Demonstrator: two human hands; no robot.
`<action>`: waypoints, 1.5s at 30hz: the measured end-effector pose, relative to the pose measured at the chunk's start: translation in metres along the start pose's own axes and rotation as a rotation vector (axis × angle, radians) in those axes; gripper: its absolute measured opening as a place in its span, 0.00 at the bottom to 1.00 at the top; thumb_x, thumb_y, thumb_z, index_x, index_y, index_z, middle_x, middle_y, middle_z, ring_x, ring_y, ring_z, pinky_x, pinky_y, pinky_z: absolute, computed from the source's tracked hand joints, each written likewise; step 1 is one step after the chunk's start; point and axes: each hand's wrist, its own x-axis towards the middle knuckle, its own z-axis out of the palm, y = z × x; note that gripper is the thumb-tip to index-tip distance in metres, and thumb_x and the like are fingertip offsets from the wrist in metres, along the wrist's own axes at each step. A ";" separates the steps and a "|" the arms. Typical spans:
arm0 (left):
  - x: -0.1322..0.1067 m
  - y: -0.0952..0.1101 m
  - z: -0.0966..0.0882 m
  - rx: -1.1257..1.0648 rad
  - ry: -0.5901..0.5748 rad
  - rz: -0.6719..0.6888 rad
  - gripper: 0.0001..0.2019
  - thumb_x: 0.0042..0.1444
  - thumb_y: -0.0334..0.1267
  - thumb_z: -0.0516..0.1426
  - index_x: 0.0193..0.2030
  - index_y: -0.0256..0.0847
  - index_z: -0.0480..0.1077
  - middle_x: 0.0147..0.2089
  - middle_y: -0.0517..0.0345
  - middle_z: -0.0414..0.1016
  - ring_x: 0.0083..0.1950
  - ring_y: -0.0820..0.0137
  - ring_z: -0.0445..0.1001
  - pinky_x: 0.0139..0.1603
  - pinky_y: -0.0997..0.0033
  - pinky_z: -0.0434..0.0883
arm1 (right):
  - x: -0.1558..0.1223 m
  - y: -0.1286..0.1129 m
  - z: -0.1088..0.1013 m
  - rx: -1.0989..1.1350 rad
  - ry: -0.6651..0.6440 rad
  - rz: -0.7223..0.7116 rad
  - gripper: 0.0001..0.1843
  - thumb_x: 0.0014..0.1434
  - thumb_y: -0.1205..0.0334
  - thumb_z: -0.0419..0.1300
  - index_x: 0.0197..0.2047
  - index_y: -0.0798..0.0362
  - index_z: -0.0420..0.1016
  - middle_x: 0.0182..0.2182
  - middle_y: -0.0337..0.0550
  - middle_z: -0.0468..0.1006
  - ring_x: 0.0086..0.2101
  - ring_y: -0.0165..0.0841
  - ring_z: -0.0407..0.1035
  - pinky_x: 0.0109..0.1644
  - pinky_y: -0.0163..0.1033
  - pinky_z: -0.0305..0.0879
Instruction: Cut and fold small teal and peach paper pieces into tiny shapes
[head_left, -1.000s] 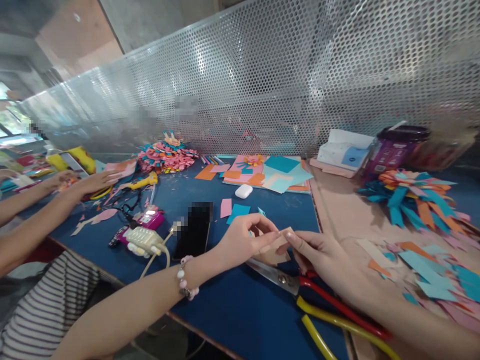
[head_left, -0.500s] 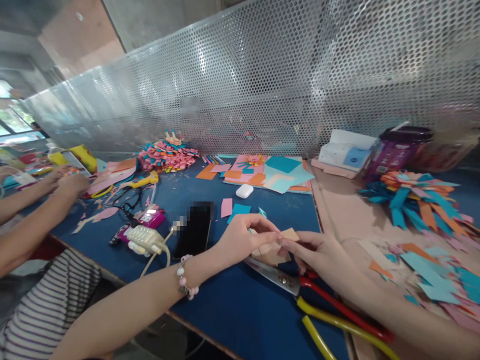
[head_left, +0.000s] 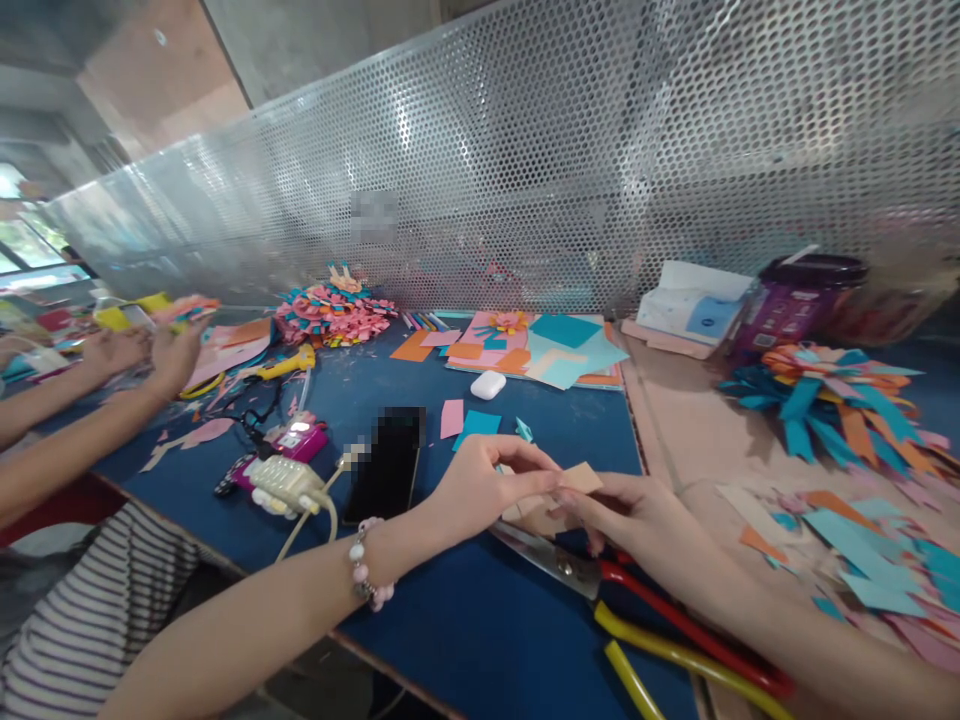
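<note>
Between my two hands is a small piece of tan paper, pinched at its edges. My left hand, with a bead bracelet on the wrist, grips it between thumb and fingertips. My right hand is closed on the same paper from the other side, its fingers partly hidden. More tan paper shows under my fingers. Below lie scissors with red and yellow handles, partly covered by my right hand. Pink paper and blue paper lie just beyond my left hand.
A phone, a white earbud case and a power adapter with cables lie to the left. Coloured sheets sit by the perforated metal screen. Paper scraps cover the right side. A co-worker's hands are at far left.
My hands stay nearly in place, the tan paper shifting only slightly. At far left, the co-worker's hands have come apart, and one now holds up a coloured paper piece.
</note>
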 end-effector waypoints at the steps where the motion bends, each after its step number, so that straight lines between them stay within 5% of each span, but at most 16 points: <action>1: 0.000 0.000 0.000 0.003 0.000 0.002 0.10 0.48 0.42 0.62 0.32 0.38 0.76 0.34 0.54 0.78 0.38 0.67 0.73 0.41 0.70 0.68 | 0.000 0.000 0.000 -0.004 -0.005 -0.002 0.22 0.57 0.44 0.54 0.34 0.54 0.78 0.20 0.37 0.70 0.21 0.27 0.63 0.26 0.32 0.60; 17: 0.001 0.001 0.001 0.028 -0.164 -0.073 0.09 0.50 0.39 0.59 0.34 0.36 0.73 0.33 0.53 0.75 0.33 0.72 0.72 0.33 0.74 0.67 | -0.001 0.002 0.004 -0.054 -0.071 -0.052 0.21 0.61 0.48 0.50 0.29 0.54 0.74 0.28 0.40 0.76 0.25 0.29 0.67 0.27 0.32 0.61; 28: 0.001 -0.005 0.003 0.033 -0.030 0.004 0.10 0.50 0.42 0.60 0.32 0.36 0.73 0.33 0.54 0.76 0.34 0.71 0.72 0.37 0.72 0.68 | 0.000 -0.001 0.003 -0.015 -0.041 0.011 0.20 0.58 0.46 0.54 0.31 0.54 0.77 0.29 0.41 0.78 0.22 0.27 0.68 0.26 0.32 0.62; 33: -0.001 -0.004 0.005 -0.001 -0.035 -0.014 0.10 0.52 0.42 0.59 0.33 0.36 0.72 0.34 0.54 0.76 0.35 0.71 0.72 0.39 0.71 0.68 | -0.002 -0.002 0.003 -0.025 -0.032 0.016 0.22 0.59 0.47 0.54 0.25 0.55 0.73 0.23 0.41 0.75 0.21 0.26 0.67 0.24 0.31 0.60; 45: -0.005 -0.001 0.005 0.000 -0.001 -0.005 0.11 0.51 0.44 0.59 0.32 0.37 0.72 0.33 0.55 0.75 0.35 0.70 0.72 0.37 0.71 0.69 | -0.002 -0.006 0.002 0.043 -0.092 0.015 0.18 0.58 0.50 0.55 0.31 0.55 0.78 0.26 0.40 0.77 0.23 0.25 0.66 0.26 0.30 0.61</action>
